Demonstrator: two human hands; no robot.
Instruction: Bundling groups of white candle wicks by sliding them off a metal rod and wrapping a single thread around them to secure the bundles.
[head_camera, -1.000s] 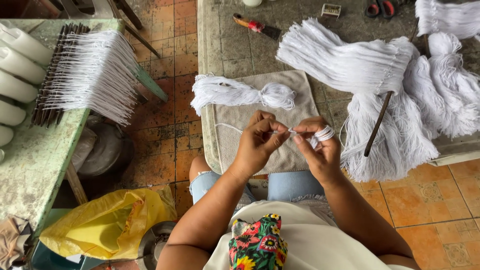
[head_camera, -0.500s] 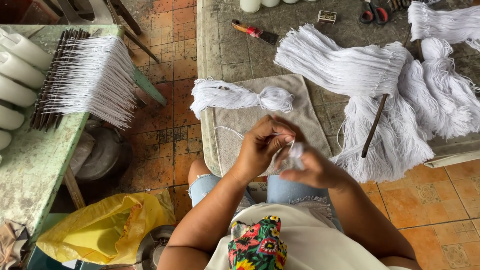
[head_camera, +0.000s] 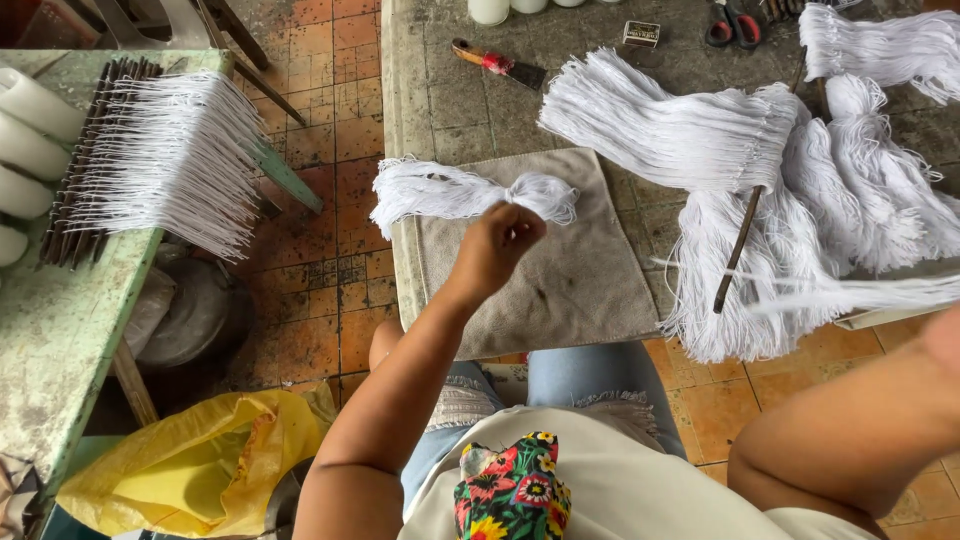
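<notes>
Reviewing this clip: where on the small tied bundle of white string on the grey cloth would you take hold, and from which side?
Grip the small tied bundle at its pinched waist, near where the left hand is. The strands are cinched there into one narrow neck, while both ends fan out loose. It lies flat on the grey cloth, so I would come from above, probably from the near edge.

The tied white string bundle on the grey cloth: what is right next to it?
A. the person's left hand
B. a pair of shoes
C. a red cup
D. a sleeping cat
A: the left hand is raised over the grey cloth, its knuckles just below the knot of the tied white string bundle.
</notes>
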